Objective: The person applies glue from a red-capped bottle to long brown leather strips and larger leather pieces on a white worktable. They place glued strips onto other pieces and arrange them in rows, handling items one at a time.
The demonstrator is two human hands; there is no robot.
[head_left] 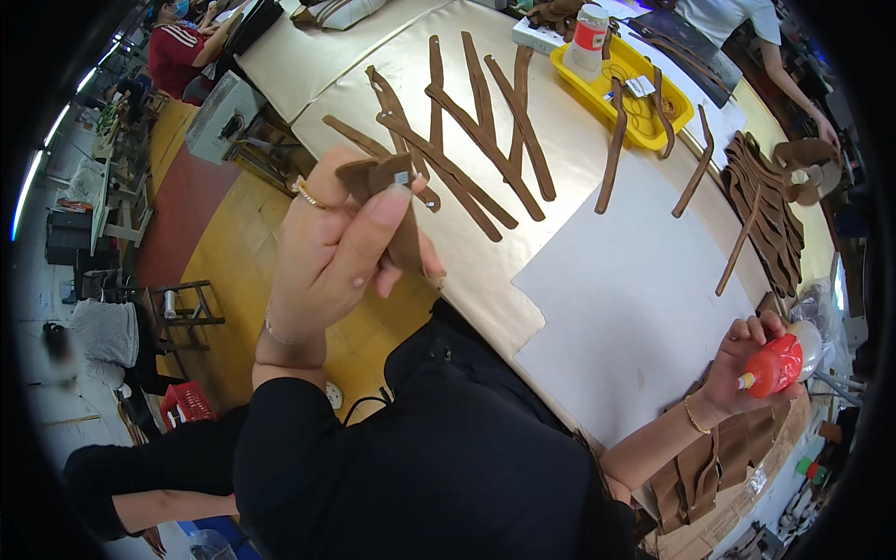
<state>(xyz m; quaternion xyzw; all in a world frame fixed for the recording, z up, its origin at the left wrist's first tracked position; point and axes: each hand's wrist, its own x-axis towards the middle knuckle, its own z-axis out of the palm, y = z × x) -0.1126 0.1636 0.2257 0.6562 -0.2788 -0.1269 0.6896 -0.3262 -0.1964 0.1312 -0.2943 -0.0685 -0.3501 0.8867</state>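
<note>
My left hand (341, 238) is raised over the near left edge of the table, thumb and fingers pinching a folded brown strip (407, 245) with a small pale mark near its top. The strip's lower end hangs below my fingers. At the right, my right hand (733, 369) is wrapped round a squeeze bottle (777, 366) with a red top part and a clear body, its narrow tip pointing left. Beyond my left hand, several brown strips (481, 140) lie in crossing pairs on the gold-coloured table cover (336, 103).
A grey sheet (635, 299) covers the table's middle. A yellow tray (686, 110) holds a clear jar (586, 49) with a red label; brown strips lean over its rim. Brown pieces (761, 210) are piled at right, more (695, 471) below my right hand. A co-worker's arm (793, 84) reaches in.
</note>
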